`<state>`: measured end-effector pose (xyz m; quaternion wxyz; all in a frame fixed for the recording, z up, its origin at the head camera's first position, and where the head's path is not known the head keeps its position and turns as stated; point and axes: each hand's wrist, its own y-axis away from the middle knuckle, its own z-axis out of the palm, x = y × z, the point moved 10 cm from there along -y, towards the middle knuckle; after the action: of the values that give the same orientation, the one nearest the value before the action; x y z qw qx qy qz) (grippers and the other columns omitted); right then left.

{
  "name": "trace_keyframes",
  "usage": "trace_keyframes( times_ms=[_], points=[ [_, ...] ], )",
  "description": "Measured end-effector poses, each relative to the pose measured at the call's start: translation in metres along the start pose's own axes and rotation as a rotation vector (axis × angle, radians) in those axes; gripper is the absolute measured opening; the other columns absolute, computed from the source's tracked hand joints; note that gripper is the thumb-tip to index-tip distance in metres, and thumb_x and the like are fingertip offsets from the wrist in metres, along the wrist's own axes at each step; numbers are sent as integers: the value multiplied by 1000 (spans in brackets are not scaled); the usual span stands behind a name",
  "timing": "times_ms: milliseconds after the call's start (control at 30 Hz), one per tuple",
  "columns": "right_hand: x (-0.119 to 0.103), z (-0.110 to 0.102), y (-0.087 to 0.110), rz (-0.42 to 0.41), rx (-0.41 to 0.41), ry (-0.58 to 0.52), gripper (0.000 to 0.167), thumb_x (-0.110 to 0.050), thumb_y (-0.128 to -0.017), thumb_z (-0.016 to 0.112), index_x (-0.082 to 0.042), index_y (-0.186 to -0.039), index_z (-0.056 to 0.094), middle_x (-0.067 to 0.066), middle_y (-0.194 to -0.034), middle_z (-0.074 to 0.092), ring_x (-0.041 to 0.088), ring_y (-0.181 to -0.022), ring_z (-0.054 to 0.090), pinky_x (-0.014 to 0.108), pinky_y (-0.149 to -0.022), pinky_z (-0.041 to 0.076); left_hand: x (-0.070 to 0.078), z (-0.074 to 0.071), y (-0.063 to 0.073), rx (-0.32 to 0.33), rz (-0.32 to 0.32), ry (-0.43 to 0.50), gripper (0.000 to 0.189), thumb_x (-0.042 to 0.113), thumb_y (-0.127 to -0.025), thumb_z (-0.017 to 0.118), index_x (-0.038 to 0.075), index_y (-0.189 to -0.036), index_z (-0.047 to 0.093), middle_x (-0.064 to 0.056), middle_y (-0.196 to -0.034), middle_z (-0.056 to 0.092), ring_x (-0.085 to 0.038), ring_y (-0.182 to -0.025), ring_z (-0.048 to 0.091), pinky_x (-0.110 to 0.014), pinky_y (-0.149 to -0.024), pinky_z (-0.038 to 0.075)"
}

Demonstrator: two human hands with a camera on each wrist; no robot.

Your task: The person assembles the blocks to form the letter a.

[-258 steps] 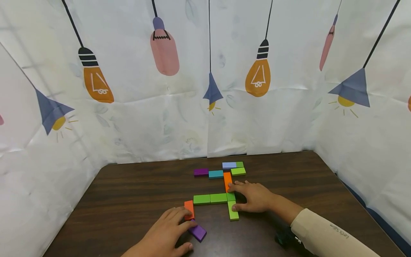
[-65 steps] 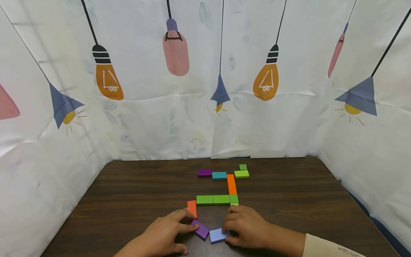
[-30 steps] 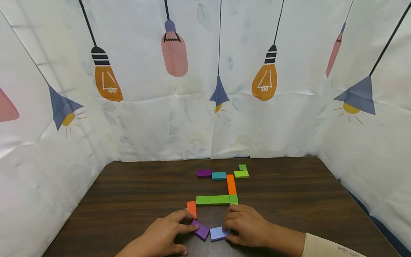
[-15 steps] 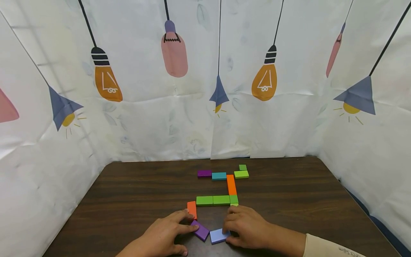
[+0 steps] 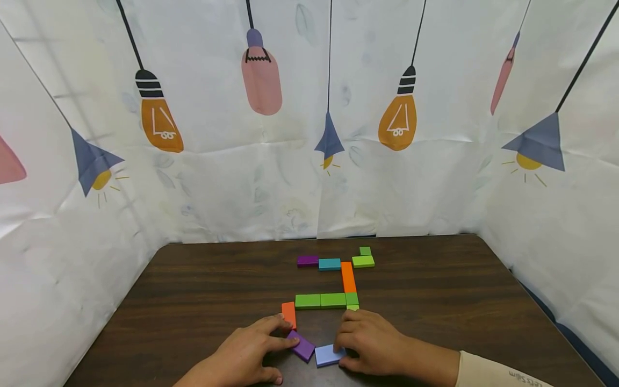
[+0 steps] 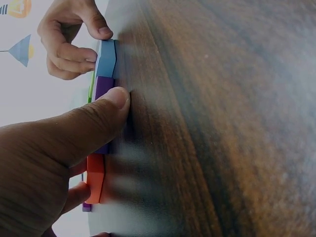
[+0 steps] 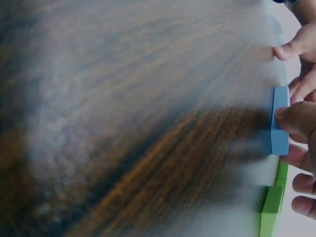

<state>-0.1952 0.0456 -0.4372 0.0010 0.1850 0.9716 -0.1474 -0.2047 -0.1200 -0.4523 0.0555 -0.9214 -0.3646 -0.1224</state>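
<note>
My right hand (image 5: 372,343) pinches a light blue block (image 5: 326,356) between thumb and fingers, flat on the table. Its left end lies against or very near the corner of a slanted purple block (image 5: 303,348). One finger of my left hand (image 5: 246,346) touches that purple block, while other fingertips rest at the red-orange block (image 5: 288,312) above it. In the left wrist view, the left thumb (image 6: 116,98) extends in front of the purple block. The right wrist view has the light blue block (image 7: 279,118) under the right thumb. My right hand covers most of a lime block (image 5: 353,307).
Two green blocks (image 5: 321,301) run in a row to a smaller green block (image 5: 351,299). Beyond stand an orange block (image 5: 348,277), a teal block (image 5: 329,264), a dark purple block (image 5: 307,261), a lime block (image 5: 363,262) and a small green one (image 5: 365,251). The brown table (image 5: 203,285) meets patterned curtains.
Since the oldest frame, the light blue block has come from the back row to the front, beside the purple block, and my right hand has moved nearer. Over the last second almost nothing moves.
</note>
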Motion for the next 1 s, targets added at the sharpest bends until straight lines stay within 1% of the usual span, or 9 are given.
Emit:
trace_keyframes(
  times_ms=[167,333,400,533,600,733,867,1000],
  points=[
    [0,0,0,4,-15,-7,12,-40,-94,74,-30,-100,74,-22,-96,65,2,-91,51,22,-86,46,1,-2,1,12,12,4,66,56,-83,80,38,-143,61,4,-143,53,-19,-127,54,-38,-72,56],
    [3,0,0,24,-27,-18,16,-45,-95,72,-30,-102,74,-22,-96,64,3,-93,51,22,-85,46,1,-3,1,17,16,2,66,56,-83,80,37,-143,61,4,-143,52,-18,-126,53,-37,-72,56],
    [5,-4,0,31,-2,-12,19,-47,-95,71,-29,-102,73,-21,-95,63,5,-94,51,23,-85,47,1,-3,0,16,16,-4,66,57,-83,80,37,-143,61,4,-142,52,-18,-126,53,-38,-72,56],
    [12,-16,0,42,80,6,23,-47,-94,72,-26,-102,71,-18,-96,63,8,-95,53,28,-85,50,1,-3,0,10,8,-7,67,57,-83,80,38,-144,60,4,-143,52,-19,-128,52,-40,-73,57],
    [18,-22,0,57,110,17,22,-45,-93,74,-25,-102,71,-16,-98,65,9,-97,54,31,-86,51,0,-3,0,10,6,-10,67,57,-83,80,38,-144,60,4,-143,52,-20,-129,52,-41,-73,57],
    [34,-29,0,106,130,31,22,-41,-90,78,-24,-103,72,-13,-101,66,10,-98,55,33,-86,52,0,-3,0,14,7,-16,67,57,-82,80,38,-144,61,3,-143,52,-22,-130,52,-43,-74,57],
    [54,-35,1,165,141,68,24,-38,-87,81,-22,-104,73,-11,-101,67,12,-100,57,33,-88,52,1,-3,1,15,7,-12,67,57,-82,80,37,-143,61,4,-143,52,-20,-128,53,-41,-73,57],
    [73,-39,4,227,136,99,26,-37,-87,81,-20,-106,74,-10,-101,67,13,-101,57,34,-89,52,2,-2,1,9,1,-10,67,57,-82,80,37,-143,61,4,-143,52,-20,-128,53,-41,-73,57]
  ],
)
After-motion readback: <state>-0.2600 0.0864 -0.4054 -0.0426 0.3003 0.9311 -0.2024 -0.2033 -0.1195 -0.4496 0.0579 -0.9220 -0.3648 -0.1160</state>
